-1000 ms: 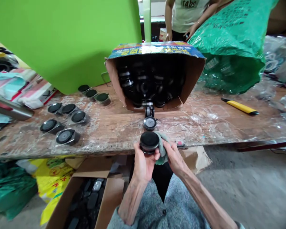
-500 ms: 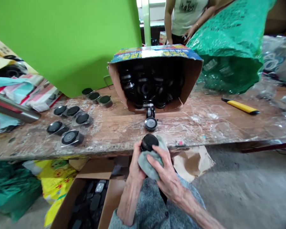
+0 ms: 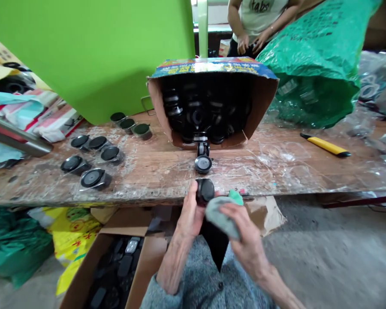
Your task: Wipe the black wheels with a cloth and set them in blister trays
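At the workbench (image 3: 83, 184), the left hand's (image 3: 188, 212) grip clenches a black fitting (image 3: 205, 191), the right hand's (image 3: 246, 236) a grey cloth (image 3: 221, 216).

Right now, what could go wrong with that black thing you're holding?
The black part is held only by the fingers of your left hand, just past the table edge, so it might slip and fall toward the box below. The tipped carton has a loose part right at its mouth, which could get knocked and roll.
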The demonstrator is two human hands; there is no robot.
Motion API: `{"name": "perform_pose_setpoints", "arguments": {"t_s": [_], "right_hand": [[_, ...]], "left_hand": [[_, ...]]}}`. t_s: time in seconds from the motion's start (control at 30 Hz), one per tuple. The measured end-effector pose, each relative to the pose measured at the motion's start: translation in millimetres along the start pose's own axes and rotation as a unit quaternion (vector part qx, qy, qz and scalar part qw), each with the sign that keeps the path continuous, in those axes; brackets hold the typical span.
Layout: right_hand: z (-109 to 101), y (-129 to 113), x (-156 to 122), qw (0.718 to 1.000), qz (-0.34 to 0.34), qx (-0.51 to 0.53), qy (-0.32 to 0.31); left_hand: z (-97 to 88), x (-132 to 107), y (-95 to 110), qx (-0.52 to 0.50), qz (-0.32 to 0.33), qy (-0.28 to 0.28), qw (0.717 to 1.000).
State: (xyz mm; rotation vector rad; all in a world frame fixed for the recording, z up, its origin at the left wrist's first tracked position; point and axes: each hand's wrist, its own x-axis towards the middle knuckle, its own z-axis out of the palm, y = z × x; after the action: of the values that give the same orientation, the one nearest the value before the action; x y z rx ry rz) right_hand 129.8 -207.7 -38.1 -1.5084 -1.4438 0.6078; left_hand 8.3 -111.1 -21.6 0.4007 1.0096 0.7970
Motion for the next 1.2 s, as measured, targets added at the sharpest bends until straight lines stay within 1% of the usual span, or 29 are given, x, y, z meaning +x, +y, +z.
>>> {"name": "perform_pose_setpoints", "arguments": {"t_s": [0.07,0.1,0.13,0.2,0.27,0.3,0.33,0.37,0.4,0.43,0.5,0.53,0.57,0.6,0.63,0.67,0.7,0.73,0.77,0.8,0.83,0.87,0.9,0.93,0.97,1.0,1.07,1.1,1.2], "right_hand": [[-19.8,1.8,12.5,0.992,0.112,0.024,0.055],[-25.9,1.3,23.3,0.987,0.140,0.032,0.070],[-28.4,-0.1,34.8,0.988,0.136,0.038,0.061],[-24.5,-4.6,52.7,0.998,0.056,0.041,0.011],[-15.2,-8.9,56.1,0.998,-0.031,0.032,-0.052],[-11.8,-9.9,51.9,0.996,-0.058,0.028,-0.066],[-10.9,-9.6,44.5,0.995,-0.066,0.029,-0.067],[-12.7,-7.8,35.4,0.996,-0.051,0.041,-0.059],[-17.4,-4.5,25.9,0.997,-0.012,0.058,-0.043],[-24.1,0.1,17.3,0.996,0.045,0.076,-0.018],[-40.3,11.4,6.0,0.982,0.162,0.091,0.027],[-48.2,17.3,3.9,0.976,0.193,0.089,0.036],[-55.3,22.9,4.0,0.976,0.200,0.085,0.032],[-61.7,28.2,5.6,0.978,0.189,0.082,0.017],[-67.5,33.1,8.1,0.981,0.177,0.083,0.005],[-72.9,37.6,10.7,0.981,0.171,0.087,0.003],[-78.2,41.6,12.7,0.980,0.177,0.090,0.012],[-83.2,45.4,13.6,0.976,0.193,0.096,0.027],[-87.9,48.8,13.1,0.970,0.214,0.106,0.046],[-92.2,52.1,11.2,0.962,0.235,0.120,0.068],[-95.8,55.3,8.3,0.953,0.255,0.139,0.087],[-98.7,58.5,4.5,0.943,0.273,0.162,0.099],[-100.8,61.7,0.4,0.933,0.289,0.183,0.109],[-102.2,64.7,-3.8,0.925,0.303,0.195,0.119],[-103.3,67.6,-7.8,0.921,0.313,0.197,0.124],[-104.1,70.2,-11.4,0.919,0.320,0.191,0.125],[-105.9,73.9,-17.7,0.919,0.329,0.173,0.130],[-107.1,74.9,-20.2,0.919,0.332,0.168,0.131],[-111.9,75.1,-23.6,0.911,0.345,0.194,0.121]], "left_hand": [[-5.4,-0.3,-1.5,0.129,0.117,0.019,0.985],[-6.8,-0.7,-3.1,0.197,0.164,0.023,0.966],[-7.4,-1.0,-4.9,0.267,0.200,0.018,0.942],[-6.7,-0.9,-8.0,0.391,0.257,0.010,0.884],[-4.8,0.2,-9.2,0.476,0.323,0.020,0.817],[-3.7,1.1,-9.3,0.503,0.355,0.027,0.788],[-2.4,2.1,-9.4,0.518,0.377,0.029,0.768],[-0.7,3.2,-10.0,0.524,0.383,0.024,0.760],[1.7,4.5,-11.0,0.519,0.371,0.014,0.770],[5.2,5.8,-12.6,0.497,0.337,0.006,0.799],[15.9,8.3,-16.7,0.415,0.208,-0.023,0.885],[23.2,9.4,-18.8,0.372,0.130,-0.045,0.918],[31.4,10.4,-20.4,0.339,0.058,-0.070,0.936],[40.4,11.7,-21.4,0.322,-0.001,-0.099,0.941],[49.7,13.8,-21.7,0.325,-0.044,-0.133,0.935],[59.2,17.3,-21.3,0.346,-0.069,-0.168,0.921],[69.0,22.8,-20.6,0.379,-0.072,-0.198,0.901],[79.3,30.9,-19.6,0.422,-0.048,-0.220,0.878],[90.2,41.6,-18.9,0.470,0.003,-0.227,0.853],[101.7,54.8,-18.7,0.521,0.081,-0.218,0.821],[113.8,69.7,-19.2,0.568,0.172,-0.197,0.780],[125.9,85.5,-20.5,0.608,0.256,-0.170,0.732],[137.6,100.7,-22.3,0.643,0.322,-0.148,0.679],[148.1,114.1,-24.4,0.677,0.362,-0.138,0.626],[156.5,124.4,-26.2,0.703,0.384,-0.137,0.583],[161.8,130.7,-27.4,0.723,0.391,-0.141,0.553],[160.3,129.6,-26.7,0.740,0.392,-0.144,0.527],[153.0,122.8,-24.7,0.743,0.397,-0.144,0.519],[112.1,87.7,-15.2,0.746,0.436,-0.156,0.479]]}}
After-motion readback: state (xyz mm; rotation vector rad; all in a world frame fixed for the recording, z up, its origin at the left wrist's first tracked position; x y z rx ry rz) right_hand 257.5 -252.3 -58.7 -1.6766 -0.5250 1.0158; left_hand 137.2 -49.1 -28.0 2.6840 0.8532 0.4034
